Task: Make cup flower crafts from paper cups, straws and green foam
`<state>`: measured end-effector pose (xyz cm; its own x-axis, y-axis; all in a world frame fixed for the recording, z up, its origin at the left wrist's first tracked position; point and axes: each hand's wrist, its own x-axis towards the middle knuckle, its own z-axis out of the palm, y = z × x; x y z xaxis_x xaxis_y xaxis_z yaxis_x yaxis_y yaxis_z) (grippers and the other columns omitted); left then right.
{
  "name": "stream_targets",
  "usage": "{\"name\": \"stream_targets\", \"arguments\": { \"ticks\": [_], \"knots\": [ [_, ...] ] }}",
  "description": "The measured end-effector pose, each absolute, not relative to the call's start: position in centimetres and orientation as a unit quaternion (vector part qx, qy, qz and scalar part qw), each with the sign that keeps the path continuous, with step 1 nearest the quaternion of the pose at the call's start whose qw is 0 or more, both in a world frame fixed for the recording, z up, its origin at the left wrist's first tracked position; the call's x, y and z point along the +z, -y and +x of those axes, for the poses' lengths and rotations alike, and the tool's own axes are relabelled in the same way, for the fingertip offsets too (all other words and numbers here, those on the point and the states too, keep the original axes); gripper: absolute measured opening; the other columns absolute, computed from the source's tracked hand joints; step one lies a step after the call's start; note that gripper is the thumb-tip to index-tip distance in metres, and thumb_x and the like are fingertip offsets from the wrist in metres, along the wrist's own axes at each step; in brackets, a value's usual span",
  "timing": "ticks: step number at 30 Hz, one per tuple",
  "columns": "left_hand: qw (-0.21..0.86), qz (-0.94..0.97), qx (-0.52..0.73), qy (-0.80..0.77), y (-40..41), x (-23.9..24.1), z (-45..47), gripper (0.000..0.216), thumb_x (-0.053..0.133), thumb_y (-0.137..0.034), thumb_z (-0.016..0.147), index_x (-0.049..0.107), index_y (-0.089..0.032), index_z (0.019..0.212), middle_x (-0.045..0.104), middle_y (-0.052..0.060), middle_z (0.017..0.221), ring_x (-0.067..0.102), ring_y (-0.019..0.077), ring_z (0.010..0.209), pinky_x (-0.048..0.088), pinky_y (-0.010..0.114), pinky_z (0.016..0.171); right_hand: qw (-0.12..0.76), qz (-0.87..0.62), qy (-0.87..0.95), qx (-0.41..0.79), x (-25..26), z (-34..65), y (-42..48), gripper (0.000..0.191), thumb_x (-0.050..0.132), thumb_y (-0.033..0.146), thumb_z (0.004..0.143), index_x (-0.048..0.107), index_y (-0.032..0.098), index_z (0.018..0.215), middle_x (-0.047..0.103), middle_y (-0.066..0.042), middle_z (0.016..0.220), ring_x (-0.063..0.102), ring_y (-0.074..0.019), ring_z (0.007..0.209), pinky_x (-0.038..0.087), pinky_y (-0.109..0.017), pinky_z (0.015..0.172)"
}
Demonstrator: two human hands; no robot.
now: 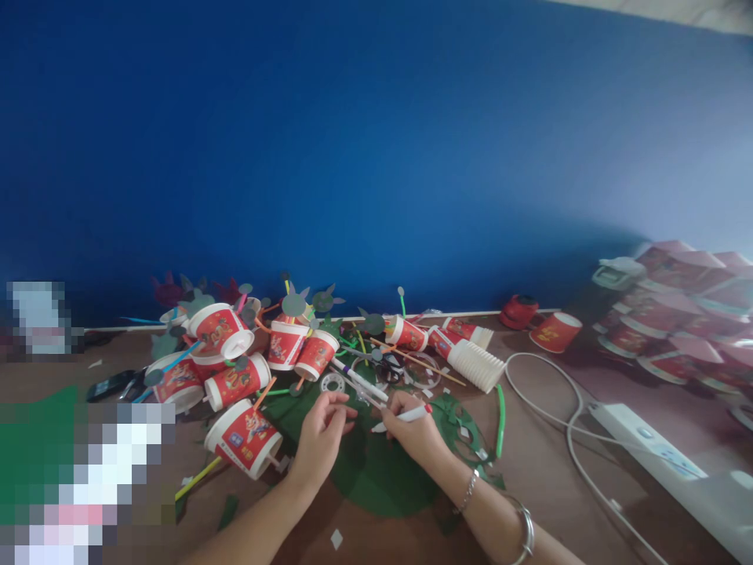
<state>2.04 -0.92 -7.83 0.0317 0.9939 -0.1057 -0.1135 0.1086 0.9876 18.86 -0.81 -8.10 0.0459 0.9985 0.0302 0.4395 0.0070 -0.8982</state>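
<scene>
My right hand (415,431) is closed around a white marker (412,416) with a red end, its other end pointing left. Just left of it, my left hand (326,431) has its fingers loosely bent and apart, with nothing visible in them. Beneath both hands lies dark green sheet material (382,486), cut full of holes on its right side. A small white ring-shaped roll (332,383) sits just beyond my left fingertips. A clear, thin object (369,397) near my right fingertips is too blurred to name. Behind it lies a white stick-like pen (361,380).
Red paper cups (238,382) with straws and cut-out shapes crowd the left. Stacked cups (476,365) lie behind my right hand. A white cable (573,439) loops to a power strip (644,443) on the right. Blurred red cup structures (676,314) stand at far right.
</scene>
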Motion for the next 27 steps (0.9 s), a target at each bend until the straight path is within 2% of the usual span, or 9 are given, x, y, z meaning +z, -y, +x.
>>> {"name": "stream_targets", "arguments": {
  "ticks": [27],
  "knots": [
    [0.563,0.447,0.495,-0.488,0.85,-8.13,1.99,0.021,0.057,-0.031,0.072,0.056,-0.016,0.088,0.066,0.004,0.073,0.064,0.0210,0.081,0.055,0.035,0.073,0.378,-0.606,0.586,0.383,-8.23,18.71,0.89,0.021,0.052,0.027,0.073,0.040,0.022,0.056,0.050,0.006,0.041,0.047,-0.0095,0.037,0.035,-0.019,0.040]
  ]
}}
